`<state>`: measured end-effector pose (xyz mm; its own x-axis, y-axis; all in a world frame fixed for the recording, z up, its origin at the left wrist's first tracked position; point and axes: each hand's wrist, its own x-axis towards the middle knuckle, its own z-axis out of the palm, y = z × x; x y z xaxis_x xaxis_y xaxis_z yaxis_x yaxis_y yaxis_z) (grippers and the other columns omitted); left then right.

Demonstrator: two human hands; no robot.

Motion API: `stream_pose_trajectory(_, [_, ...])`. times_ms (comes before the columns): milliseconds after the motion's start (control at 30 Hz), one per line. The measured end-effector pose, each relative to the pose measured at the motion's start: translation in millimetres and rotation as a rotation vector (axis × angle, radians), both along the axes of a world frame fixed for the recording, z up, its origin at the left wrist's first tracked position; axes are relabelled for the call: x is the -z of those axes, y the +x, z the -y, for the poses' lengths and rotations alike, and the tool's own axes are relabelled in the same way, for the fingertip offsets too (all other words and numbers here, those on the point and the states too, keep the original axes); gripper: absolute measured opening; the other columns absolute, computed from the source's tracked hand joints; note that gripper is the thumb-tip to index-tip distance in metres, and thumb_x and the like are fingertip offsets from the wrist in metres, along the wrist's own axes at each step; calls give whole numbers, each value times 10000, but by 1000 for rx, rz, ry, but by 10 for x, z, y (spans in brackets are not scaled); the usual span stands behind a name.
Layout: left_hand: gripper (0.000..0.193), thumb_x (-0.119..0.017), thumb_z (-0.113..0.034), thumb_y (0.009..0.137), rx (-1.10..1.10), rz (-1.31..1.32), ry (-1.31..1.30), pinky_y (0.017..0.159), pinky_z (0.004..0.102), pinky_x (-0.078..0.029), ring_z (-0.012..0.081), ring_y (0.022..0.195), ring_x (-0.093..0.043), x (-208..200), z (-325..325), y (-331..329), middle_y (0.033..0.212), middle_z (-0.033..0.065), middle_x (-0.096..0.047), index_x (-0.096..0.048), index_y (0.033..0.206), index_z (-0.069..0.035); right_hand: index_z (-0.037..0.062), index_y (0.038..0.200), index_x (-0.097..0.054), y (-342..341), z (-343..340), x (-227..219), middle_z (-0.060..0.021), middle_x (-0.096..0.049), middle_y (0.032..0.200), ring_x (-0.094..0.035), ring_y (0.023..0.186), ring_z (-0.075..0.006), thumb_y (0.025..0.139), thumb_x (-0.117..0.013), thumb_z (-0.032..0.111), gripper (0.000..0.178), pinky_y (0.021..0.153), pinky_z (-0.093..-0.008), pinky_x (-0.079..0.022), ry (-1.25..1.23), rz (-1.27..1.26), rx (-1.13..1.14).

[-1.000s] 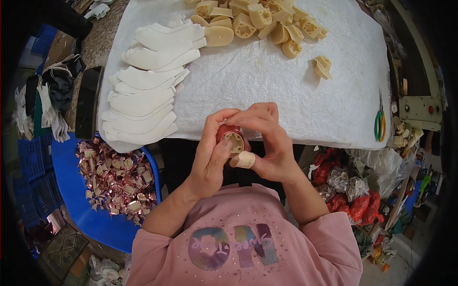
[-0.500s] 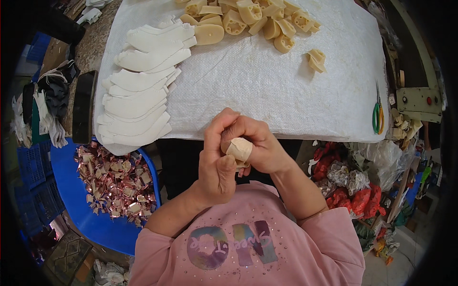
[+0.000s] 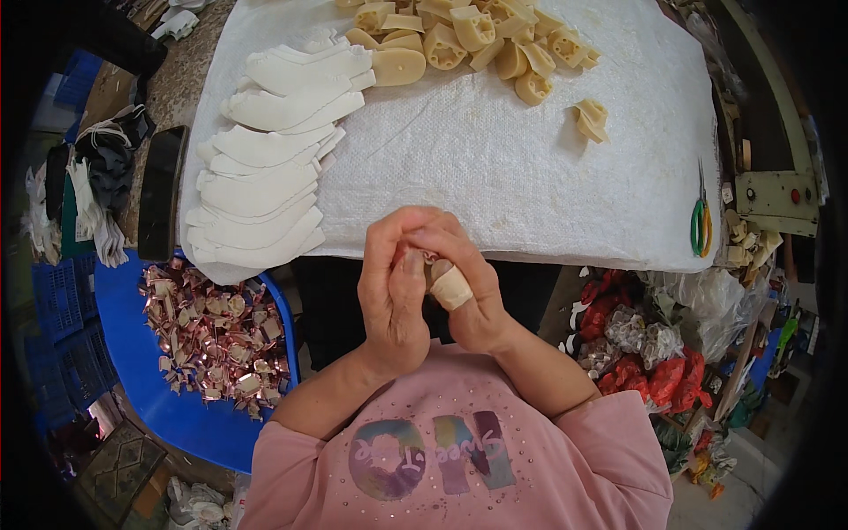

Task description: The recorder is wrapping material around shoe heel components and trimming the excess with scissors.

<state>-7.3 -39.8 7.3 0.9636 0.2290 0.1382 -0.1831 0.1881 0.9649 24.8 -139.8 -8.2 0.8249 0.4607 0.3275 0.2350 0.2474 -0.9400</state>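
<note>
Just off the table's near edge, my left hand (image 3: 393,300) and my right hand (image 3: 473,296) are closed together, fingertips meeting. Whatever they grip is almost wholly hidden; only a small pinkish bit shows between the thumbs. A beige tape wrap (image 3: 451,288) circles my right thumb. Left of my hands, white curved cut pieces (image 3: 256,199) lie overlapped in a long row on the table. Beyond them sits a pile of beige shoe heels (image 3: 473,31), and one heel (image 3: 590,121) lies apart to the right.
The table carries a white woven cover (image 3: 442,168). Green-and-orange-handled scissors (image 3: 700,225) lie at its right edge, a dark phone (image 3: 162,194) at its left. Below left is a blue tub (image 3: 190,433) of pink metallic pieces (image 3: 221,336). Red and clear plastic bags (image 3: 667,375) sit lower right.
My hands have turned and drawn their fingers together. A pale part seen below the taped thumb is now hidden. The whole view has shifted slightly.
</note>
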Motion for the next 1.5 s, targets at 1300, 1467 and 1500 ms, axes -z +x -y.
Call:
stream_pose_trajectory(1300, [444, -731, 29, 639, 92, 143, 648, 530, 223, -435, 123, 623, -530, -112, -251, 103, 807, 74, -553, -512, 1024, -15, 23, 828, -560, 435, 336, -182, -40, -587, 695, -579, 631, -119, 859, -568, 170, 150, 559, -279, -457, -434, 178, -7])
stream_pose_trajectory(1467, [464, -777, -16, 591, 44, 189, 737, 515, 218, -434, 112, 583, -538, -86, -274, 130, 736, 72, -547, -458, 928, -18, 22, 955, -601, 412, 347, -101, -23, -605, 839, -563, 770, -112, 911, -524, 137, 145, 680, -256, -453, -73, -300, -207])
stream_pose_trajectory(1500, [472, -785, -29, 584, 50, 190, 707, 511, 220, -437, 114, 578, -547, -87, -264, 125, 712, 76, -543, -438, 904, -18, 22, 955, -601, 399, 347, -69, -23, -605, 839, -563, 770, -112, 911, -524, 137, 145, 680, -256, -453, -74, -299, -209])
